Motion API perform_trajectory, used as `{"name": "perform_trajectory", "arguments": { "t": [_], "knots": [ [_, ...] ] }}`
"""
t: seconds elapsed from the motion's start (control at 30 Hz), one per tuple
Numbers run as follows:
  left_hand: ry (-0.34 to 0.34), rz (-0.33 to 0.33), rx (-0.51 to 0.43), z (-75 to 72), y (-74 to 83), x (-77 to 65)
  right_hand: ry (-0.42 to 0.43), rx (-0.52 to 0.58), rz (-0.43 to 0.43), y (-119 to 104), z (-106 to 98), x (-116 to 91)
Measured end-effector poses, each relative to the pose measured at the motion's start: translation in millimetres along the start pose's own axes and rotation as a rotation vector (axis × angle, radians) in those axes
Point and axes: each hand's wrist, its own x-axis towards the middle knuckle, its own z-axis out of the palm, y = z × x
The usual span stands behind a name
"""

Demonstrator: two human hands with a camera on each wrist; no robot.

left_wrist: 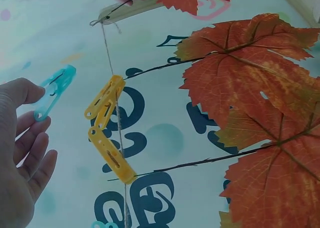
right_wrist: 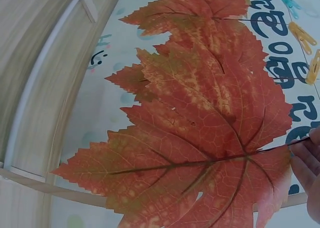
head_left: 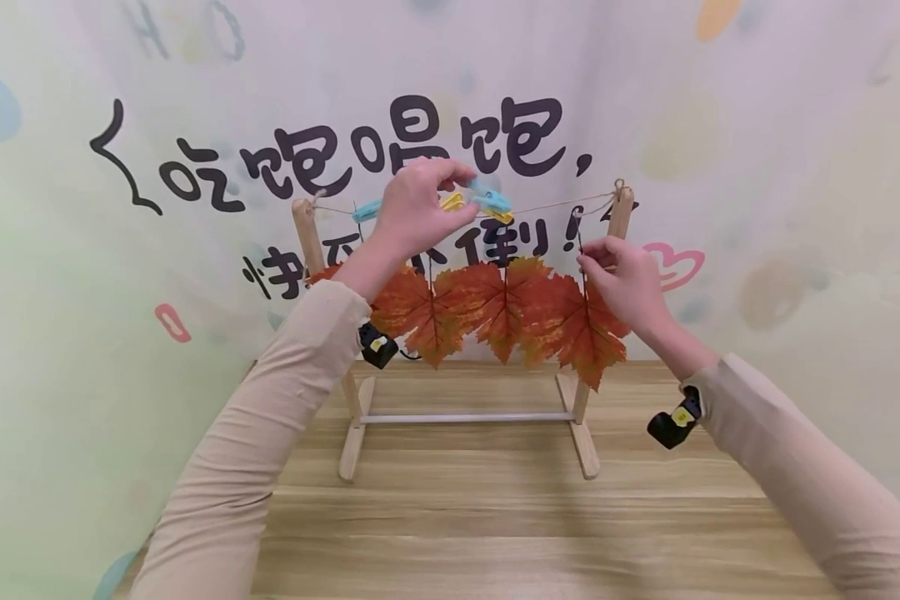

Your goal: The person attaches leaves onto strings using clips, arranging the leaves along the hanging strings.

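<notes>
My left hand (head_left: 423, 204) pinches a light blue clothespin (left_wrist: 55, 90) between thumb and fingers, just off the string (head_left: 562, 204). Two yellow clothespins (left_wrist: 112, 155) grip the string and leaf stems near that hand. Further left, another blue clothespin (head_left: 367, 211) sits on the string. My right hand (head_left: 626, 279) pinches the dark stem (right_wrist: 280, 147) of the rightmost red-orange maple leaf (right_wrist: 200, 138), close to the right post. Its stem tip reaches up near the string, with no clothespin on it. Other leaves (head_left: 431, 312) hang to the left, partly behind my left forearm.
The string runs between two wooden posts (head_left: 621, 212) of a stand with a white crossbar (head_left: 465, 417) and wooden feet (head_left: 356, 454). It stands on a wood-grain table (head_left: 457, 517) against a printed wall (head_left: 787, 125). Black wrist cameras (head_left: 675, 421) hang from both sleeves.
</notes>
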Motion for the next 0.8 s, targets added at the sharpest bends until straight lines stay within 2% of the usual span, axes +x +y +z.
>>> {"name": "perform_trajectory", "arguments": {
  "t": [0.3, 0.53, 0.8],
  "knots": [
    [-0.017, -0.057, 0.017, -5.4, 1.5, 8.6, 0.044, 0.046, 0.059, 0, 10, 15],
    [-0.079, -0.093, -0.004, 2.7, 1.0, 18.1, 0.058, 0.023, 0.094, 1, 10, 22],
    [-0.109, -0.143, -0.040, 13.6, 2.3, 28.2, 0.047, 0.009, 0.115, 2, 8, 28]
  ]
}}
